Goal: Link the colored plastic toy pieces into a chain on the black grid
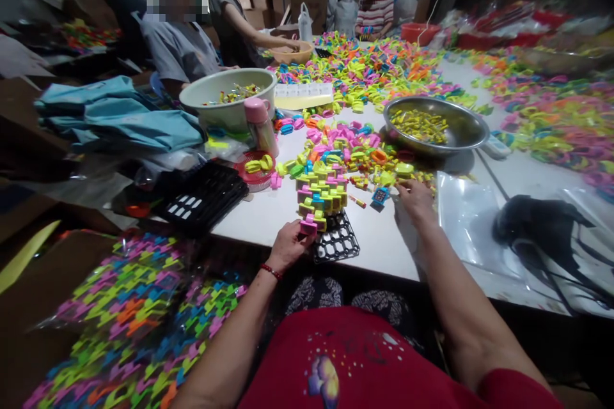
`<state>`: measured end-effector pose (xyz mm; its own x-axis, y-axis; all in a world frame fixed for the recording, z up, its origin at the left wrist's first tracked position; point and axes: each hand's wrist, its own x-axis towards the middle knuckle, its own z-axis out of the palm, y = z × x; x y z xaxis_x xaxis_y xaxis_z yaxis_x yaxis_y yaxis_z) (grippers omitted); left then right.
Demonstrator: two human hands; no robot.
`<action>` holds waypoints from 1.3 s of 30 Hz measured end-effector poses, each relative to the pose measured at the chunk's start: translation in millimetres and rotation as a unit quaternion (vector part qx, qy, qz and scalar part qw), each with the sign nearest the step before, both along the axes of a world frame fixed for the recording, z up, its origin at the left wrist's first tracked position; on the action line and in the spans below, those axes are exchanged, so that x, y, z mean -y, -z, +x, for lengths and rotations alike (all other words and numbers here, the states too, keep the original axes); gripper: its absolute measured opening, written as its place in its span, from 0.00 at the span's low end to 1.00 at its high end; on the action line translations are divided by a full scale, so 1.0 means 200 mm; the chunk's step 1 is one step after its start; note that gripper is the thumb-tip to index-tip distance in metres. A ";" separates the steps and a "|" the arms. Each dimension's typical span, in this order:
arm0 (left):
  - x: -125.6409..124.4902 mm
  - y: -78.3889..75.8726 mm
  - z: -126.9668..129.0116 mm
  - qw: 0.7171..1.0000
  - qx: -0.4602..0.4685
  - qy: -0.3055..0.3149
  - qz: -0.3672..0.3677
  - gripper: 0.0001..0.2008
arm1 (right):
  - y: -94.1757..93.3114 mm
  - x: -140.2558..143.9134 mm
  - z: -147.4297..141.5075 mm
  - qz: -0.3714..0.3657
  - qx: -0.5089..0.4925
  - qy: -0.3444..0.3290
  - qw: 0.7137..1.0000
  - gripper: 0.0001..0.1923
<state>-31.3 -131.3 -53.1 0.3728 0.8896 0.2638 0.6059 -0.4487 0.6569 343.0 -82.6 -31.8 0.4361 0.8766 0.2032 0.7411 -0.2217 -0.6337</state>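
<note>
A: What's the left hand (286,244) doing?
B: Fingers closed on a pink clip (308,226) at the black grid tray (341,239), steadying the row.
A: And the right hand (415,197)?
B: Fingertips spread, resting among loose clips (352,152) for picking.

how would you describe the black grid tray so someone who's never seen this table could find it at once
Start at the near edge of the white table, between the person's two hands. The black grid tray lies flat there, by the left hand, its far part stacked with pink and yellow clips. Unlike the loose coloured pieces around, it is black, open lattice.
</note>
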 end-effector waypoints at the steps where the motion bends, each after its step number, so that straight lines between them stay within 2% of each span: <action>1: 0.00 0.00 0.00 1.000 -0.001 -0.001 0.002 0.07 | 0.00 -0.01 0.00 -0.002 0.015 -0.006 1.000 0.12; 7: 0.00 -0.01 0.01 1.000 0.005 0.004 0.014 0.06 | 0.00 -0.03 0.00 -0.052 0.087 -0.026 0.994 0.05; 10: 0.00 -0.01 0.01 1.000 0.005 -0.001 0.008 0.07 | -0.05 -0.03 0.03 -0.055 0.104 0.003 0.993 0.09; 13: 0.01 -0.01 0.01 1.000 0.019 -0.004 -0.012 0.07 | -0.15 -0.03 0.06 -0.010 0.051 0.058 0.997 0.13; 15: 0.02 -0.02 0.01 0.998 0.049 0.002 -0.034 0.08 | -0.20 -0.01 0.03 0.034 -0.029 0.066 0.997 0.14; 17: 0.06 -0.04 0.00 0.995 0.088 -0.001 -0.048 0.09 | -0.23 0.06 -0.07 0.054 -0.143 0.007 0.988 0.16; 19: 0.10 -0.08 -0.02 0.992 0.120 -0.035 -0.028 0.14 | -0.22 0.17 -0.22 0.038 -0.270 -0.092 0.958 0.19; 21: 0.14 -0.14 -0.04 0.988 0.131 -0.080 0.029 0.18 | -0.17 0.30 -0.40 -0.006 -0.350 -0.179 0.920 0.20; 23: 0.17 -0.21 -0.05 0.983 0.122 -0.093 0.100 0.21 | -0.12 0.40 -0.57 -0.034 -0.374 -0.247 0.893 0.19; 25: 0.16 -0.30 -0.05 0.981 0.097 -0.057 0.157 0.24 | -0.07 0.45 -0.68 -0.045 -0.344 -0.292 0.891 0.16; 28: 0.11 -0.41 -0.03 0.979 0.045 0.044 0.192 0.25 | -0.02 0.43 -0.76 -0.041 -0.235 -0.310 0.920 0.13; 30: 0.07 -0.45 0.00 0.976 0.017 0.098 0.193 0.24 | -0.01 0.40 -0.77 -0.034 -0.161 -0.313 0.935 0.12; 34: 0.01 -0.44 0.02 0.971 0.017 0.145 0.188 0.19 | 0.00 0.36 -0.77 -0.043 -0.072 -0.342 0.936 0.11; 39: -0.01 -0.40 0.03 0.969 0.040 0.165 0.181 0.17 | 0.03 0.35 -0.77 -0.008 -0.033 -0.384 0.923 0.12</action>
<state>-26.2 -128.6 27.1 0.5866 0.5690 0.5763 0.3442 -0.8193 0.4585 189.2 -153.3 -37.4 -0.3044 0.9347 0.1837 0.6432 0.3439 -0.6841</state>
